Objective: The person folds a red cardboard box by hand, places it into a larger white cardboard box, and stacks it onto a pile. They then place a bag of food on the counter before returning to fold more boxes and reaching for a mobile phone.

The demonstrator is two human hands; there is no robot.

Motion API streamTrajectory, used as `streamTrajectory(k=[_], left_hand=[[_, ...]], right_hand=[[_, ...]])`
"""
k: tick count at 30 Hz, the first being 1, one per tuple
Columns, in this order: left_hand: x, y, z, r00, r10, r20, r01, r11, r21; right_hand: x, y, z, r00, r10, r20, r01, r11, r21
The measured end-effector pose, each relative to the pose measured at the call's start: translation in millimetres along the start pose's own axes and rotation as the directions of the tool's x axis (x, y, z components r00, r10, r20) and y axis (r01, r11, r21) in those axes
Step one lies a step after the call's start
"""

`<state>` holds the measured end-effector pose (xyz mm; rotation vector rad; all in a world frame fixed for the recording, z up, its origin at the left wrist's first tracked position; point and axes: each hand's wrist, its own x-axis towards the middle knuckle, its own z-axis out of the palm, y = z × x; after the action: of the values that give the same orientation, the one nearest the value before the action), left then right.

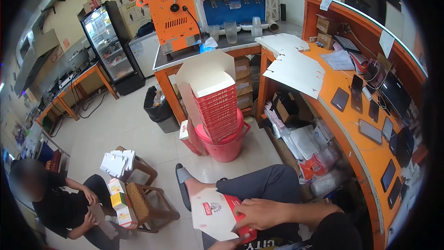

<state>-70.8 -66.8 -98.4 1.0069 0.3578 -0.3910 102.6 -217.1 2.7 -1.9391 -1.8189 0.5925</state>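
Note:
A red-and-white cardboard food box (215,213), part-folded with its printed lid flap raised, rests over my lap. My right hand (259,213) is on its red side, fingers bent and closed at the edge. At the bottom of the view my left hand (226,242) grips the box's lower edge; most of its fingers are hidden. Ahead of my knees rises a tall stack of red boxes (216,113) with open white lids, on a pink bucket (224,150).
At the left, a seated person (60,203) handles a cardboard piece beside wicker stools (143,203) bearing cartons (121,203). An orange counter (342,115) with phones and flat white card sheets (296,71) curves along my right. A black bin (161,111) stands beyond the stack.

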Motion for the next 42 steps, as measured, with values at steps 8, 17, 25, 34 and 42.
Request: streamTrajectory(k=[8,17,25,34,42], left_hand=[[14.9,-16.2,-53.8,0.998,0.007,0.065,-0.016,0.989,0.144],[24.2,85.5,-49.1,0.952,0.176,0.250,-0.117,0.965,-0.236],[28.0,88.3,-42.0,0.987,0.092,0.133,-0.060,0.972,-0.226],[28.3,141.0,-9.7,0.820,0.510,-0.258,-0.550,0.828,-0.108],[40.4,126.4,-9.5,0.678,0.641,-0.360,-0.682,0.731,0.015]], right_hand=[[9.9,20.6,-9.0,0.995,-0.098,0.012,0.092,0.962,0.259],[43.3,72.9,63.4,0.922,0.121,-0.367,0.228,0.596,0.770],[30.6,67.7,64.7,0.863,0.409,-0.297,-0.075,0.685,0.725],[31.3,-6.5,14.8,0.665,-0.118,-0.738,0.319,0.938,0.137],[28.1,-7.2,12.2,0.633,-0.234,-0.738,0.129,0.972,-0.197]])
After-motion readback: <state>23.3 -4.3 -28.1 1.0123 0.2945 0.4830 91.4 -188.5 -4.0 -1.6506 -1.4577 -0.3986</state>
